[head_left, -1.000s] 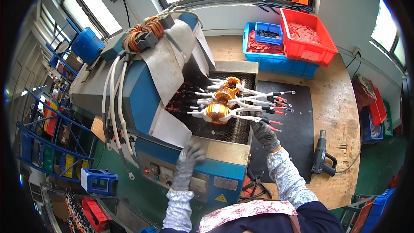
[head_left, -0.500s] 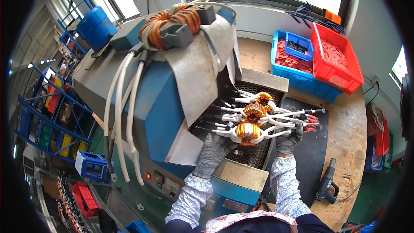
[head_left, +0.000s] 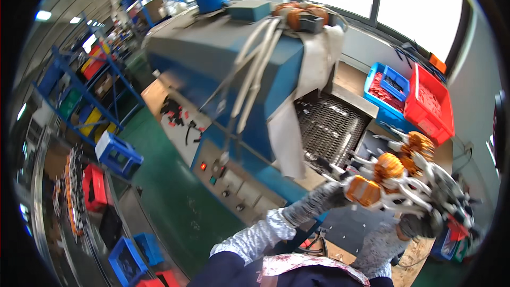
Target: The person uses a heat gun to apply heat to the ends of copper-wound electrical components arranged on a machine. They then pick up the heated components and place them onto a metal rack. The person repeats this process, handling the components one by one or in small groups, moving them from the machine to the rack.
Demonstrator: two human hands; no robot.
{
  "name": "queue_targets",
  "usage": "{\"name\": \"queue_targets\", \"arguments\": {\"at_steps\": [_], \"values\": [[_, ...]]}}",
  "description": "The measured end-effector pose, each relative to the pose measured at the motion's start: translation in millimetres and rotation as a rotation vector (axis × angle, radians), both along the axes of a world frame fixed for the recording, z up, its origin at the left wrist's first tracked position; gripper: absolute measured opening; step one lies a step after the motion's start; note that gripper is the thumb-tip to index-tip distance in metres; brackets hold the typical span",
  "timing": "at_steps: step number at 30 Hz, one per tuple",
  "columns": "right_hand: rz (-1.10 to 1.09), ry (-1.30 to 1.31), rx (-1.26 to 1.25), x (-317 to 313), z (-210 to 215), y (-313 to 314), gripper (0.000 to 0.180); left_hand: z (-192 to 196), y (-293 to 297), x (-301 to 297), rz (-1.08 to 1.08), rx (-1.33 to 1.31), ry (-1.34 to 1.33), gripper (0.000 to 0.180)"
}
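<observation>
Several ring-shaped copper coils (head_left: 388, 167) with thick white leads are up off the mesh belt, held between my two gloved hands. My left hand (head_left: 328, 196), in a grey knit glove, is closed around the lead ends at the left side of the nearest coil. On the right my right hand (head_left: 421, 226) grips the bundle of white leads (head_left: 406, 188) from below, its fingers partly hidden by them. Red and dark tips hang beyond that hand, blurred. The metal mesh belt (head_left: 332, 130) of the blue machine (head_left: 268, 146) lies behind the coils.
More copper coils (head_left: 313, 15) rest on top of the machine, their white leads draping down its side. A blue bin (head_left: 377, 105) and a red bin (head_left: 431, 119) with small parts stand at the back right. A blue stool (head_left: 118, 154) is on the green floor.
The coils have been lifted off the mesh belt and carried right and toward me in both hands. The view has swung left, showing more floor and shelving.
</observation>
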State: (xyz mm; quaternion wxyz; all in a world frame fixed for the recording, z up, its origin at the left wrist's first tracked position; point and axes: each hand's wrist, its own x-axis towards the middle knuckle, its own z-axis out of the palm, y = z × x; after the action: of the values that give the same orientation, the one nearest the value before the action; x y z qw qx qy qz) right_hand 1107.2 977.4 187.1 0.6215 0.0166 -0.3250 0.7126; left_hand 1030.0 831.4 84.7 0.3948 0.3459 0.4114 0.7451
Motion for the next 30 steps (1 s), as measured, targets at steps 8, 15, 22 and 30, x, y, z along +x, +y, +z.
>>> {"name": "queue_targets", "arguments": {"at_steps": [8,15,22,30], "values": [[0.624,-0.157,0.071,65,-48,-73,0.022,43,-51,141,-0.213,0.228,-0.608,0.048],[1.165,-0.214,0.085,95,-61,-194,0.021,3,-159,228,0.095,0.04,-0.379,0.04],[1.628,-0.204,0.153,123,-57,-348,0.019,67,-355,290,0.634,-0.108,-0.008,0.042],[2.228,-0.076,0.178,155,-45,-558,0.019,-45,-560,350,1.541,-0.484,-0.19,0.043]]}}
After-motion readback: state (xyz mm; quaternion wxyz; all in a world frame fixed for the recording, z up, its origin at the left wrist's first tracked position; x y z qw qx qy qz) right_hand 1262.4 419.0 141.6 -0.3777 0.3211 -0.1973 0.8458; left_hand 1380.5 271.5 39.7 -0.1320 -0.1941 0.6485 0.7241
